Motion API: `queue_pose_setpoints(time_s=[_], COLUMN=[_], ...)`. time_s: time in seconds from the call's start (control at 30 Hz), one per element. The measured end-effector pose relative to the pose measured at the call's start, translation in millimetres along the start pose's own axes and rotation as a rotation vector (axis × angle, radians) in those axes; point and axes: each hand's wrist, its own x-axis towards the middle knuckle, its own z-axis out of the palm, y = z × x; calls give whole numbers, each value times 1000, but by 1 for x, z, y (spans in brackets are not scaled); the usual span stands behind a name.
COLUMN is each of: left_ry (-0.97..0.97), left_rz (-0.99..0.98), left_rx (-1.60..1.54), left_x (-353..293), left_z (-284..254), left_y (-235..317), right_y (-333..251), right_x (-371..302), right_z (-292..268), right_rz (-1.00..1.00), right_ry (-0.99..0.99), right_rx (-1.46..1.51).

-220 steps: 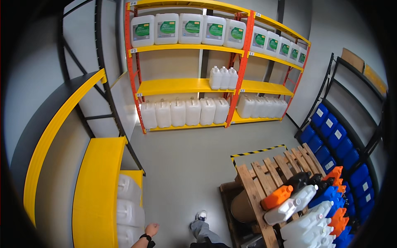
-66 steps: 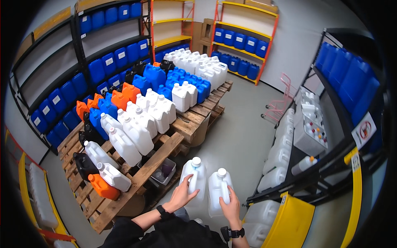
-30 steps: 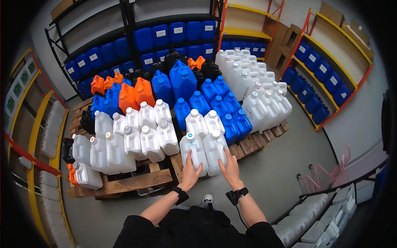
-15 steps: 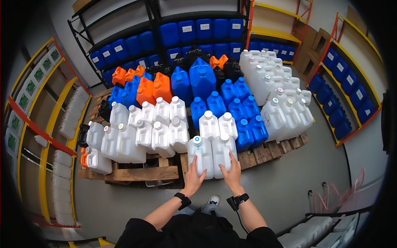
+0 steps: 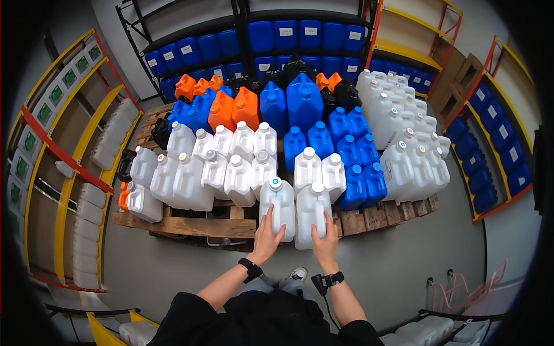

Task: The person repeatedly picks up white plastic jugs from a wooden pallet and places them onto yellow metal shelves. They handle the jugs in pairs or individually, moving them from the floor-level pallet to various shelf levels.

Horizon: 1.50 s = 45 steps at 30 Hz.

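1. Clamped the left hand's grip (image 5: 266, 237) on the left white jug (image 5: 283, 210), thumb and fingers spread on its near side; could not make out the full wrap of the fingers.
2. Clamped the right hand's grip (image 5: 325, 239) on the right white jug (image 5: 306, 216), thumb on the near face and fingers toward the right side.
3. Held both jugs upright, just beside each other, caps upward, at the near edge of a wooden pallet (image 5: 208, 226); could not tell resting on it from hanging just in front.
4. Wore a black band on each wrist, the left band (image 5: 250, 269) plain, the right band (image 5: 332, 279) with a small box and a cable.
5. Saw, directly beyond the held jugs, a pair of capped white jugs (image 5: 307, 168).
6. Saw, on the pallet's left part, rows of white jugs (image 5: 236, 187), and behind them orange jugs (image 5: 222, 112) and a large blue jug (image 5: 304, 104).
7. Saw, to the right, blue-capped blue jugs (image 5: 372, 187), then translucent jugs (image 5: 398, 173) at the pallet's end.
8. Saw, farther back, blue canisters (image 5: 261, 36) on a black rack; at far left, red-and-yellow shelving (image 5: 75, 157) with white canisters (image 5: 69, 75) bearing green labels.
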Motion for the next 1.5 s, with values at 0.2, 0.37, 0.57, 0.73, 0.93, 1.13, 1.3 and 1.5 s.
queue_pose_setpoints(time_s=[0.2,0.37,0.57,0.73,0.93,1.13,1.3,1.5], left_ry=[2,4,0,-34,-127,38,172,446], left_rz=[13,10,-141,-346,-1053,-1478,-1718,-1727], left_rx=[-37,9,23,56,180,56,-82,-325], left_x=[3,1,-25,-100,-380,-583,-702,-735], left_z=[3,-1,-37,-91,-120,-168,-172,-176], left_y=[-16,-22,-31,-83,-272,-312,-298,-321], right_y=[8,3,39,124,284,207,178,91], right_x=[7,4,-47,-134,-248,-280,-275,-273], right_z=[20,10,0,-9,2,97,186,326], right_rz=[-104,-125,120,327,126,128,-116,231], right_ry=[-25,-100,41,-187,-1199,-1481,-1570,-1655], right_rx=[-60,-151,235,-57,-492,-526,-531,-379])
